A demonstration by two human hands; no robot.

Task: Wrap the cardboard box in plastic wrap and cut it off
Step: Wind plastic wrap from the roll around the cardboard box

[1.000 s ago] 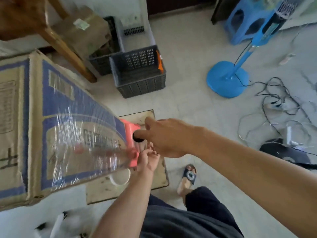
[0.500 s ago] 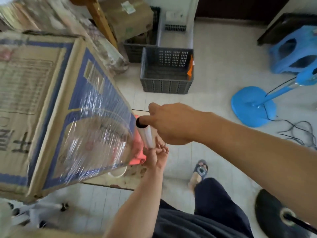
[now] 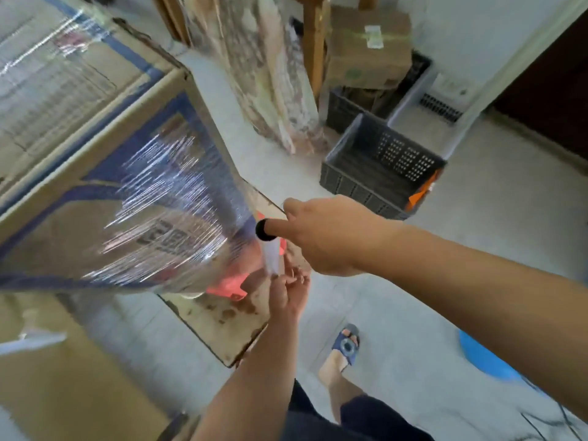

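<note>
A big cardboard box (image 3: 79,128) with blue print fills the left of the view. Shiny plastic wrap (image 3: 165,224) stretches over its near side to a thin roll (image 3: 270,256) held upright at the box's right corner. My right hand (image 3: 327,237) grips the roll's top end, a black cap by the thumb. My left hand (image 3: 291,291) holds the roll's lower end from below. The roll's middle is blurred.
A stained board (image 3: 229,319) lies on the floor with an orange object (image 3: 227,286) behind the film. Dark plastic crates (image 3: 381,167) and another carton (image 3: 369,49) stand at the back. My sandalled foot (image 3: 345,345) and a blue fan base (image 3: 486,358) are lower right.
The view has swung left and up around the box. Both hands have carried the roll along the box's near side, and more film now lies across it.
</note>
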